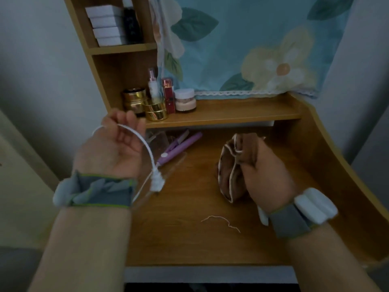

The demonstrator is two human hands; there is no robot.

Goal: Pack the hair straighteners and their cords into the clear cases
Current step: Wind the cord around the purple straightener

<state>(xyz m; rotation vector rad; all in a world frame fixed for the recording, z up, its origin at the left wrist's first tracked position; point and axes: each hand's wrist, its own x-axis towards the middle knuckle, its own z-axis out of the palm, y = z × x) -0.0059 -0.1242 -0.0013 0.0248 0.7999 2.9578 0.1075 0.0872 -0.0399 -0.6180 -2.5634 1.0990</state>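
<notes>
While my left hand [113, 144] curls its fingers round the thin white rubbery cord [145, 148], my right hand [263, 175] clamps the soft brown drawstring pouch [233, 165] above the wooden desk [189, 239], near its back edge.

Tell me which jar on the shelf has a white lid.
The pale jar at the right end of the row, beside the red box. The other two jars are shiny gold all over.
</notes>
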